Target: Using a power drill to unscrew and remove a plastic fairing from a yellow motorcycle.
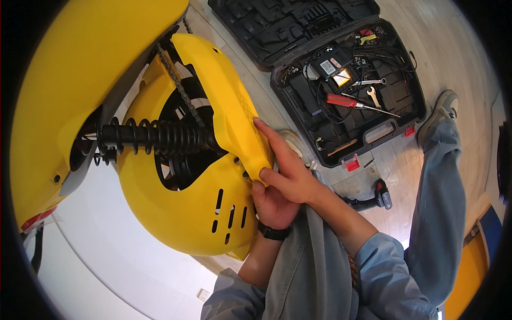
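A long yellow plastic cover (233, 106) with a dotted pattern lies along the right side of a yellow vehicle's wheel housing (176, 224). My right hand (290, 173) is closed on the lower part of this cover, fingers along its outer edge and thumb on its near end. Just below, my left hand (274, 208), with a black watch at the wrist, is curled with its thumb up against the cover's lower end. Its other fingers are hidden beneath my right hand. Beside the cover are a black coil-spring shock absorber (160, 134) and a chain (181, 88).
An open black tool case (298, 114) lies on the floor at the upper right, holding a red-handled screwdriver (344, 101), an open-end wrench (373, 96) and cables. A power drill (380, 196) lies nearer my legs. The yellow body (69, 90) fills the left.
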Demonstrator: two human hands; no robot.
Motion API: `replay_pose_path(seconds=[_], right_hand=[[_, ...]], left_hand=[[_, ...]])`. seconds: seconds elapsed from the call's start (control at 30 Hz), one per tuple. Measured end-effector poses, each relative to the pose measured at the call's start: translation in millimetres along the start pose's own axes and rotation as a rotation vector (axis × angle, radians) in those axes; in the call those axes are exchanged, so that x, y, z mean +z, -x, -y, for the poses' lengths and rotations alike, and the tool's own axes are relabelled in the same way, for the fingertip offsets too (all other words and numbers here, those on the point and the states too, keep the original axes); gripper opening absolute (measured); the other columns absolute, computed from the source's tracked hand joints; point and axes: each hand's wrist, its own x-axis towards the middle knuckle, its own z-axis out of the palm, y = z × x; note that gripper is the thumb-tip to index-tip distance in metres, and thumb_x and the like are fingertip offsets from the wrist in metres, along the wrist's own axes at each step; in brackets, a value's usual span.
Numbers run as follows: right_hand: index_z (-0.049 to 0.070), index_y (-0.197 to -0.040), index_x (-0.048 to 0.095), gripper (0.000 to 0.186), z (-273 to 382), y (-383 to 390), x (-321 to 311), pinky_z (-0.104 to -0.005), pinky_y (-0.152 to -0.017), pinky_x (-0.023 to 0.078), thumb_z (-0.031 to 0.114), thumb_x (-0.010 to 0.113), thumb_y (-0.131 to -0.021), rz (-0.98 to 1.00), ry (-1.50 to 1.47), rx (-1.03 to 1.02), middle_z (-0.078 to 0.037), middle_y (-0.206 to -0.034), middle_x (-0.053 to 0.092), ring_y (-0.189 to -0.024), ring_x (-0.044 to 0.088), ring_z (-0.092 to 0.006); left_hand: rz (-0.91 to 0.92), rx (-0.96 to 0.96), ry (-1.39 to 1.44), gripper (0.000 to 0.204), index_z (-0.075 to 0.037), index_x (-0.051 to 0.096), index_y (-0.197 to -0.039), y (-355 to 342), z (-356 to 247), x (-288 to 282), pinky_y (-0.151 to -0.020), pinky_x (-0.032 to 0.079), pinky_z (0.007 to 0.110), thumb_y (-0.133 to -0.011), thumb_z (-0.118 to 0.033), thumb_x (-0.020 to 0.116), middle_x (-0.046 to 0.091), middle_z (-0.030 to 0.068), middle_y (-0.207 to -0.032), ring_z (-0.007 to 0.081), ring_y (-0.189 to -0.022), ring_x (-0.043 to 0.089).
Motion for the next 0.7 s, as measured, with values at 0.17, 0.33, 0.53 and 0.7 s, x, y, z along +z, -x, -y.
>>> replay_pose_path(seconds=[0.17,0.33,0.53,0.7], right_hand=[[0.003,-0.148,0.026,0.081,-0.1,1.0,-1.3,-0.0407,-0.11,0.029,0.021,0.061,-0.078,-0.008,-0.02,0.019,-0.023,-0.145,0.037,-0.134,0.037,-0.0374],[0.003,-0.148,0.027,0.081,1.5,1.4,-2.0,-0.0409,-0.11,0.03,0.021,0.061,-0.077,-0.012,-0.012,0.015,-0.022,-0.145,0.038,-0.133,0.038,-0.0374],[0.004,-0.148,0.027,0.081,4.1,1.4,-2.9,-0.0412,-0.11,0.03,0.021,0.062,-0.077,-0.013,0.017,0.013,-0.021,-0.146,0.038,-0.133,0.038,-0.0375],[0.003,-0.148,0.028,0.081,5.2,2.0,-3.4,-0.0415,-0.11,0.031,0.021,0.062,-0.078,-0.015,0.023,0.018,-0.021,-0.145,0.038,-0.132,0.039,-0.038]], left_hand=[[-0.014,0.013,0.017,0.096,-0.024,0.01,-0.153,-0.9,0.6,-1.8,-0.113,0.012,0.061,-0.081,-0.048,0.069,0.017,0.007,-0.156,0.0292,-0.141,0.021],[0.012,0.009,0.019,0.097,-0.025,0.01,-0.153,-1.9,1.3,1.8,-0.112,0.014,0.061,-0.081,-0.048,0.069,0.017,0.0071,-0.156,0.0295,-0.141,0.02],[0.025,0.018,0.019,0.096,-0.025,0.009,-0.153,-2.9,1.4,0.5,-0.112,0.014,0.061,-0.081,-0.049,0.068,0.017,0.0084,-0.156,0.0308,-0.141,0.019],[0.048,0.013,0.037,0.096,-0.025,0.009,-0.153,-3.2,2.1,0.4,-0.111,0.015,0.061,-0.082,-0.05,0.068,0.017,0.0086,-0.155,0.0304,-0.141,0.019]])
